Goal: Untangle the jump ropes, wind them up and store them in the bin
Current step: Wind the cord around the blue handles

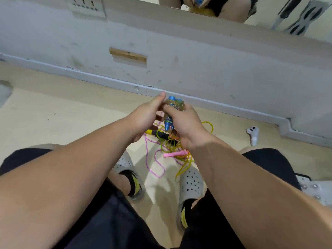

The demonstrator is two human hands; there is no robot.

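Bundle [172, 112], seemingly wound, in left hand [145, 117], right hand [186, 123], near baseboard [233, 107].

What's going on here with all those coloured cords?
A person holds a blue-handled jump rope in both hands, its cord wound round the handles. The right hand grips the bundle; the left hand holds its other side. On the floor below, a yellow rope and a pink rope lie tangled. No bin shows.
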